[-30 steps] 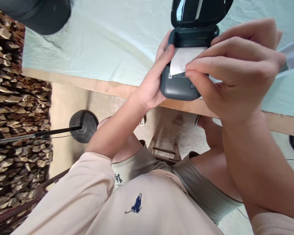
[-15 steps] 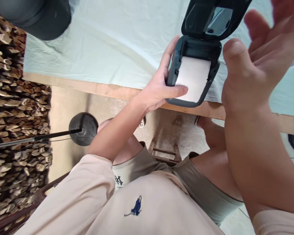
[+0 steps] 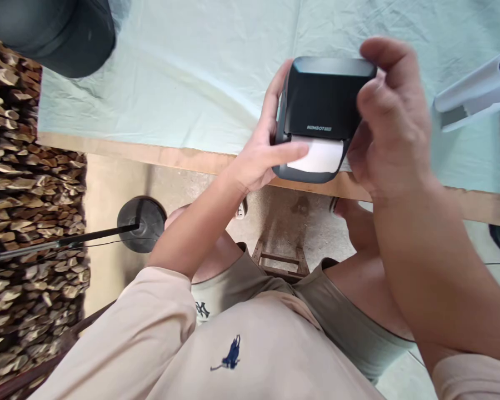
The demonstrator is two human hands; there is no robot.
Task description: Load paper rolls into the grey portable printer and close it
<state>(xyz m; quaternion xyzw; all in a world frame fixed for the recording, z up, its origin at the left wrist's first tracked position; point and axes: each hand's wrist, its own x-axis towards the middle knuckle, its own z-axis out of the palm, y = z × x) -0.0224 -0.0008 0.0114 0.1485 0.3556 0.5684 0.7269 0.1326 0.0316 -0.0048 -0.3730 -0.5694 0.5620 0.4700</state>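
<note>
A dark label printer [image 3: 323,105] with NIIMBOT lettering on its lid is held above the table's front edge. Its lid is down, and a strip of white label paper [image 3: 327,156] shows below it. My left hand [image 3: 270,144] is closed around the printer's left side, its thumb lying across the paper. On the other side, my right hand [image 3: 394,111] has curled fingers at the lid's right edge and upper corner, slightly blurred. Some of its fingers are hidden beside and behind the printer.
A pale cloth [image 3: 183,72] covers the wooden table [image 3: 150,155]. A black cylindrical container [image 3: 62,39] stands at the upper left, and a white device [image 3: 475,91] lies at the right. Below left are a black round stand base [image 3: 141,222] and stacked firewood [image 3: 29,233].
The printer's lid has swung from raised to down, covering most of the paper roll. My right hand has moved left and inward to the printer. My left hand keeps its hold.
</note>
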